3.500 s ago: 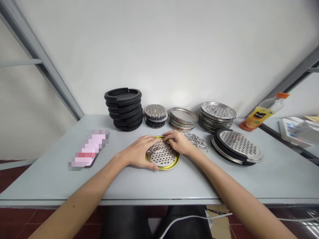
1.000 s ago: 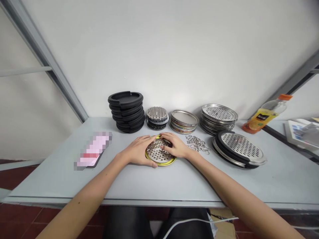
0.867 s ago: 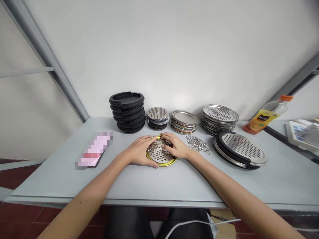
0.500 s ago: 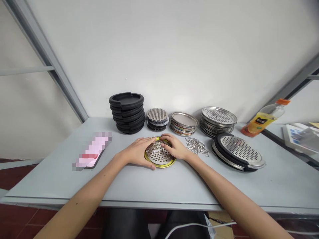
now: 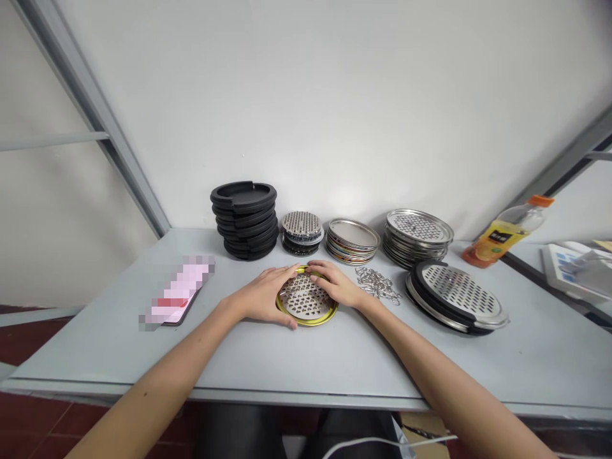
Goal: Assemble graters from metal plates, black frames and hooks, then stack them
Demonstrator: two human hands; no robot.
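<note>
A round metal plate [image 5: 310, 294] with punched holes lies flat on the table, seated inside a shallow yellow-rimmed ring [image 5: 315, 323]. My left hand [image 5: 268, 294] grips the ring's left side, thumb at the near edge and fingers at the far edge. From the right, my right hand [image 5: 337, 284] holds the far right of the ring, with its fingertips over the plate. Part of the rim is covered by my fingers. Just right of my right hand sits a small pile of metal clips or links [image 5: 377, 282].
Behind stand stacks of black rings [image 5: 245, 220], small perforated discs [image 5: 302, 223], metal lids [image 5: 352, 236] and larger perforated plates [image 5: 418, 226]. Assembled black-banded graters [image 5: 454, 293] lie right, near an orange-capped bottle [image 5: 502, 236]. A phone [image 5: 184, 290] lies left.
The whole view shifts slightly downward in the picture. Both hands keep almost the same hold on the ring and plate.
</note>
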